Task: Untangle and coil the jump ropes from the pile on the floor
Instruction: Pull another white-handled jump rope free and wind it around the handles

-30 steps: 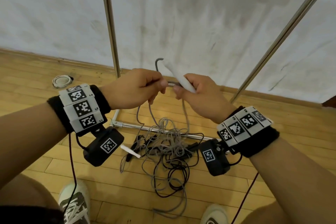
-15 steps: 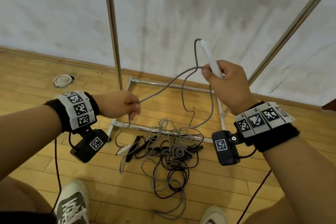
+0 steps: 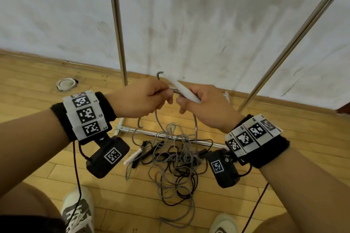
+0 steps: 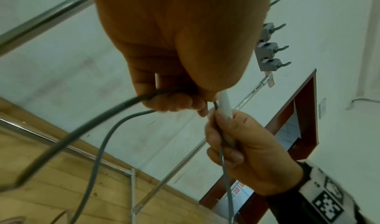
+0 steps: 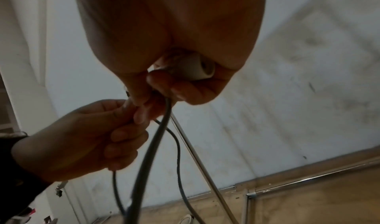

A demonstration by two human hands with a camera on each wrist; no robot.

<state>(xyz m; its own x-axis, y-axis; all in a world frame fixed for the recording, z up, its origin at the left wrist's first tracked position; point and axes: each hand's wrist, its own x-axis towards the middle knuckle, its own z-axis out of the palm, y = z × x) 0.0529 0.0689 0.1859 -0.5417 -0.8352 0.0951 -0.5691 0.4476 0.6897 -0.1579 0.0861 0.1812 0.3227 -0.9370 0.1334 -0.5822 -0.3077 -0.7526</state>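
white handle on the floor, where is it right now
Head view: the white handle lies at the left edge of the rope pile, beside the left wrist camera.

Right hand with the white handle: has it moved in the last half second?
Yes. The right hand dropped and swung left, away from the slanted pole, meeting the left hand.

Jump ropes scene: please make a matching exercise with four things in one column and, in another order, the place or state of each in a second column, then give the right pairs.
Things:
1. white handle
2. grey rope
3. second white handle
4. rope pile

Places or states:
A. lies on the floor at the pile's left edge
B. held in the right hand
C. tangled grey and black on the wooden floor
D. pinched by the left hand, hanging down to the pile

Pairs: 1-B, 2-D, 3-A, 4-C
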